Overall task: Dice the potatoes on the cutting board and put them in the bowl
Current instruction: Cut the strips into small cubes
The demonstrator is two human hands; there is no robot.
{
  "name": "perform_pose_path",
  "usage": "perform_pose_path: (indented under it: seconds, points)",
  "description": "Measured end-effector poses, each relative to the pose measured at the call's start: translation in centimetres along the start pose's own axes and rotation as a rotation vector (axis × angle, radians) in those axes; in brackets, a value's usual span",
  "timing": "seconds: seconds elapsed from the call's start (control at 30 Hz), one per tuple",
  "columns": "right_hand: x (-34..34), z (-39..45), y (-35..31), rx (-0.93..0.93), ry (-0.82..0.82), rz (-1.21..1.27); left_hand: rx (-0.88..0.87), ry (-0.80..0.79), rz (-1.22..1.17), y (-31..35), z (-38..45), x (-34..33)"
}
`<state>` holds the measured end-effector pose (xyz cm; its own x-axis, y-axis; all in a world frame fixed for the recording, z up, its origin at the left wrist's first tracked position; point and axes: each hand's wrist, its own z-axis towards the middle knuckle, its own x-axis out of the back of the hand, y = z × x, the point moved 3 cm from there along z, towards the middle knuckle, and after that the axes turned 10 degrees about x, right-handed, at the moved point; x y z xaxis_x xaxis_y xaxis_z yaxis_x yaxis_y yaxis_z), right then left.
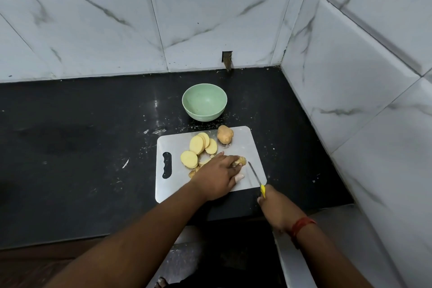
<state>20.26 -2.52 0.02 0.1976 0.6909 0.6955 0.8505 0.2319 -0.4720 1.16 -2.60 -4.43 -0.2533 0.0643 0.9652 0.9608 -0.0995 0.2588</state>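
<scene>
Currently, in the head view, your left hand (216, 176) held down the potato end piece (240, 161) on the steel cutting board (243, 147), fingers curled over it. Your right hand (277, 206) gripped the yellow-handled knife (256, 176), its blade lying just beside that piece. Round slices (197, 147) lay fanned on the board; none were diced. One whole potato (225, 134) remained uncut. The green bowl (204, 102) behind the board was empty, so most work remained.

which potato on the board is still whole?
The unpeeled brown potato at the board's far edge, nearest the bowl. The others are yellow slices or the end piece under the left hand.
</scene>
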Motion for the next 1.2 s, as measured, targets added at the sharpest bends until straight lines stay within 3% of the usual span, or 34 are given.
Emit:
perform_pose_path:
  seconds: [0.13, 0.53, 0.83, 1.2]
  points:
    - [0.9, 0.7, -1.3, 0.009, 0.089, 0.091, -0.001, -0.025, -0.003, -0.4, -0.8, -0.9]
    - [1.0, 2.7, -2.4, -0.039, 0.016, 0.026, 0.005, 0.046, -0.021, -0.8, -1.5, -1.5]
    - [0.2, 3.1, -2.1, -0.118, -0.043, 0.29, -0.025, 0.104, -0.001, -0.6, -1.6, -1.5]
    - [-1.6, 2.2, -1.1, -0.102, -0.026, 0.294, 0.04, 0.145, 0.058, 0.3, -1.9, -2.1]
